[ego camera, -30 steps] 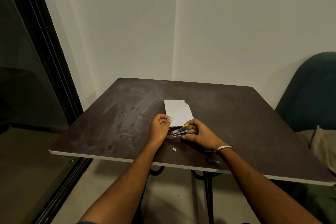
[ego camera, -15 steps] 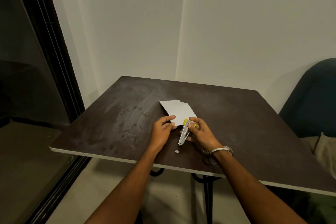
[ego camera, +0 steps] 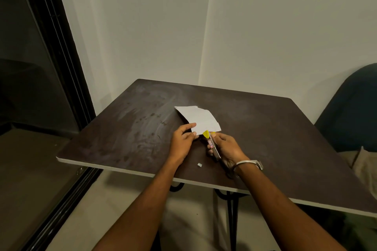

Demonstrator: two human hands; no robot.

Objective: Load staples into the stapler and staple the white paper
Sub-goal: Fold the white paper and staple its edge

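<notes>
One view only, head-worn, wide-angle. We look forward and down from above the near edge of the dark table point(ego camera: 126, 128). Both forearms reach in from the bottom of frame; the left hand point(ego camera: 182, 141) and right hand point(ego camera: 226, 147) sit near centre. Far wall corner runs up the middle, dark window frame point(ego camera: 59, 47) at left. No second view to compare.

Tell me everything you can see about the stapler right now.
The stapler is a small, slim, silvery metal one with a yellow plastic tip and a small red-and-white label on top. It looks closed. The right hand grips it, its yellow nose pointing away from the person at the near edge of the white paper, which the left hand pins to the table.
</notes>
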